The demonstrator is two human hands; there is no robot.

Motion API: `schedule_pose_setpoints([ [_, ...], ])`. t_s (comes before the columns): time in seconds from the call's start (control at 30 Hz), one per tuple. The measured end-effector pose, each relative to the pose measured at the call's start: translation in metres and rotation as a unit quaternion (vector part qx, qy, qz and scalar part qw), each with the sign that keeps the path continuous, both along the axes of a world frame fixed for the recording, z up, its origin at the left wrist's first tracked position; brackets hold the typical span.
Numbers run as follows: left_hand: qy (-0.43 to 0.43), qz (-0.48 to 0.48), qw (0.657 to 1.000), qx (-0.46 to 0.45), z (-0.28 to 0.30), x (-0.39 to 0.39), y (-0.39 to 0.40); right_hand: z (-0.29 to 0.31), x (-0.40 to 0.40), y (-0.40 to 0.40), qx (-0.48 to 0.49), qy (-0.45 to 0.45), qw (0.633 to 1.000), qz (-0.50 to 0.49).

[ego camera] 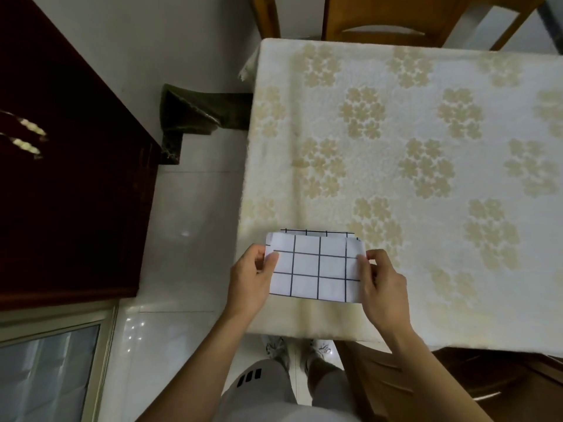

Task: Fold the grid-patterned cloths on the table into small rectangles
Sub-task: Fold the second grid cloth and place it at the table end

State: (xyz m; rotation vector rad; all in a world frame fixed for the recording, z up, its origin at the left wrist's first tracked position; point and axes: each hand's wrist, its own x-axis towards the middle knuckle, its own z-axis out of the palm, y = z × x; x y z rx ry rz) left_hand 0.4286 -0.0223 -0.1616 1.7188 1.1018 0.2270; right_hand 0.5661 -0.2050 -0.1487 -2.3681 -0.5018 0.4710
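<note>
A white cloth with a dark grid pattern (316, 266) is folded into a small rectangle near the table's front left corner. My left hand (253, 278) pinches its left edge and my right hand (384, 284) pinches its right edge. Just behind it, the edge of another grid-patterned layer (316, 232) peeks out on the table; whether it is a separate cloth or part of the same one is unclear. The table (426, 141) is covered with a cream flower-patterned tablecloth.
A dark wooden cabinet (67, 178) stands at the left across a strip of white tiled floor (189, 223). Wooden chairs stand at the far side (380, 22) and at the near right (441, 388). A dark marble ledge (195, 117) lies beside the table's left edge.
</note>
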Motion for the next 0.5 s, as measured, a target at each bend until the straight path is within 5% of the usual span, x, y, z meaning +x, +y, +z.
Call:
schedule_pose_setpoints([
  [0.5,0.170,-0.022,0.981,0.090,-0.045,0.065,0.021,-0.063,0.081,0.030,-0.168,0.008,0.981,0.099],
])
